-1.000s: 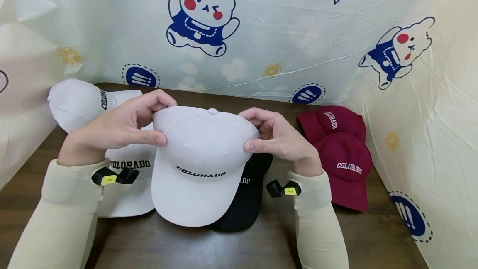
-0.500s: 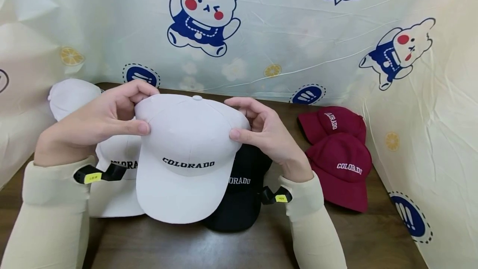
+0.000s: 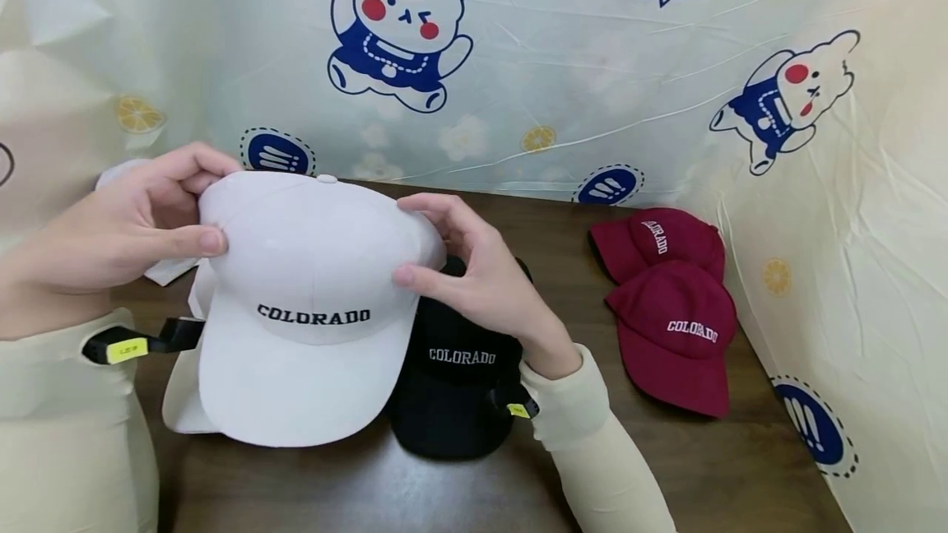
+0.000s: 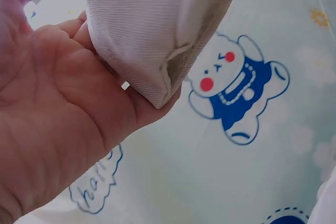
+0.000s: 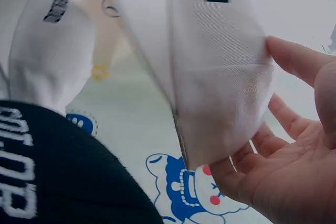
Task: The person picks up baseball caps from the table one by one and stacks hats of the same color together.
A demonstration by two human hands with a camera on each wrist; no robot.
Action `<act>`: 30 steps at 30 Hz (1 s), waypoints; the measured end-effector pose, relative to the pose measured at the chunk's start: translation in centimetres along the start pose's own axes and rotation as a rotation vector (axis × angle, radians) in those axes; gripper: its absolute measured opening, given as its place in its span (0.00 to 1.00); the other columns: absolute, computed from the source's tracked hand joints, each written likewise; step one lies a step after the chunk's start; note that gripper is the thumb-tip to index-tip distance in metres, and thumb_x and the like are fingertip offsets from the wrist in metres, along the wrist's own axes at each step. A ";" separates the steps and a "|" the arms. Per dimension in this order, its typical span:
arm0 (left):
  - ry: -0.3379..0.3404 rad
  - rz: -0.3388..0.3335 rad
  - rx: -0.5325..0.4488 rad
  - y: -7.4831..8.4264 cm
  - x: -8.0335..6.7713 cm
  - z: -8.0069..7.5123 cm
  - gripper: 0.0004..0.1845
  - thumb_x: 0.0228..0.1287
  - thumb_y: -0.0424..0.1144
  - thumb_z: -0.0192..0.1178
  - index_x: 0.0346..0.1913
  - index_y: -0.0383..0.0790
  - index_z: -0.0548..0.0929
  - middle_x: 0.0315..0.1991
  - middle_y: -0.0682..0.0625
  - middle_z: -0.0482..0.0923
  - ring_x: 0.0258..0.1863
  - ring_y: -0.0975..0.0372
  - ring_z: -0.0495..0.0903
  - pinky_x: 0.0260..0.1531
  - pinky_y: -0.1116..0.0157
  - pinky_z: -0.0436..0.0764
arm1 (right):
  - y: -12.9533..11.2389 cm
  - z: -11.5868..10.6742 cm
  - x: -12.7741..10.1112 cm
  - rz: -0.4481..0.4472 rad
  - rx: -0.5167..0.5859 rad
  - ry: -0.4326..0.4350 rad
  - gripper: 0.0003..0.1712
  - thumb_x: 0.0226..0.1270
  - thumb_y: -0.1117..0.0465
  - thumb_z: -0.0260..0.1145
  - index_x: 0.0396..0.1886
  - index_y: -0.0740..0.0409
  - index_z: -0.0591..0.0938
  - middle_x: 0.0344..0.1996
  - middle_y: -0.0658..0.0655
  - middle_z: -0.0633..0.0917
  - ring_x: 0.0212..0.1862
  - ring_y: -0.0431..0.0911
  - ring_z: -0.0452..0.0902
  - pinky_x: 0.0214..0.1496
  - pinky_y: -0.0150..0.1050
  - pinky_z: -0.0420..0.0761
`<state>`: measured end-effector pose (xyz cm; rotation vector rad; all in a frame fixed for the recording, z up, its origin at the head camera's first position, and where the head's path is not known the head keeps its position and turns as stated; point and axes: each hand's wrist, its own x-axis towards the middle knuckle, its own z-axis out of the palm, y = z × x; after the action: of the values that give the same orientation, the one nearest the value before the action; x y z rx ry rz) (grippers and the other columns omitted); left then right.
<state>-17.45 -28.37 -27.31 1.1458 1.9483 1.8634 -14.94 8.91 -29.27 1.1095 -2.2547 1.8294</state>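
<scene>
A white baseball cap (image 3: 311, 278) with COLORADO in black letters is held up between both hands, brim toward me and tilted down. My left hand (image 3: 141, 224) grips its left side, thumb on the front and fingers behind. On the opposite side my right hand (image 3: 481, 282) pinches the crown the same way; in the right wrist view the thumb (image 5: 299, 59) presses the fabric. A second white cap (image 3: 185, 397) lies under and behind the held one, mostly hidden. Just right of it, a black COLORADO cap (image 3: 459, 393) lies on the table, partly covered by the right hand.
Two maroon caps overlap at the right, a front one (image 3: 685, 360) and a back one (image 3: 696, 245). Another white cap (image 5: 58, 51) sits at the back left, mostly behind the left hand. A printed curtain (image 3: 518, 39) encloses the wooden table (image 3: 333, 492).
Both hands have carried the white cap leftward and slightly up, from in front of the black cap to over the white cap at the left. More of the black cap shows.
</scene>
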 end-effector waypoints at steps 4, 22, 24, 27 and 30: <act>0.003 0.007 -0.022 -0.1 -0.8 -1.0 0.29 0.66 0.09 0.54 0.68 0.29 0.70 0.49 0.44 0.86 0.41 0.58 0.87 0.40 0.68 0.85 | 0.1 1.1 0.1 -0.037 -0.126 0.001 0.35 0.69 0.64 0.76 0.73 0.57 0.74 0.68 0.53 0.79 0.61 0.43 0.78 0.63 0.42 0.81; 0.106 -0.404 0.426 -1.5 -4.3 -3.8 0.25 0.75 0.18 0.55 0.68 0.40 0.71 0.48 0.44 0.85 0.44 0.56 0.86 0.40 0.63 0.87 | 1.8 5.1 1.7 0.078 -0.301 -0.010 0.33 0.73 0.56 0.75 0.74 0.53 0.75 0.66 0.53 0.79 0.65 0.42 0.73 0.66 0.35 0.76; 0.084 -0.415 0.424 -1.8 -4.6 -4.1 0.24 0.76 0.18 0.54 0.68 0.41 0.71 0.49 0.45 0.84 0.45 0.56 0.86 0.41 0.63 0.86 | 1.9 5.4 1.8 0.110 -0.314 -0.022 0.33 0.73 0.55 0.75 0.74 0.52 0.75 0.65 0.53 0.79 0.64 0.42 0.73 0.66 0.36 0.77; 0.061 -0.440 0.424 -2.2 -4.8 -4.4 0.24 0.77 0.20 0.53 0.68 0.44 0.71 0.51 0.46 0.85 0.46 0.57 0.86 0.42 0.65 0.86 | 2.1 5.9 2.0 0.153 -0.329 -0.044 0.33 0.74 0.55 0.74 0.74 0.52 0.75 0.65 0.53 0.79 0.63 0.42 0.73 0.64 0.34 0.76; 0.028 -0.488 0.450 -2.5 -5.0 -4.9 0.23 0.80 0.24 0.53 0.68 0.50 0.72 0.53 0.49 0.85 0.47 0.58 0.85 0.43 0.66 0.85 | 2.4 6.2 2.1 0.183 -0.340 -0.059 0.33 0.74 0.54 0.73 0.75 0.51 0.75 0.65 0.52 0.79 0.62 0.41 0.73 0.62 0.32 0.75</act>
<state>-18.15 -35.03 -30.53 0.6413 2.4602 1.2367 -15.38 2.59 -32.26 0.9373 -2.6481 1.3984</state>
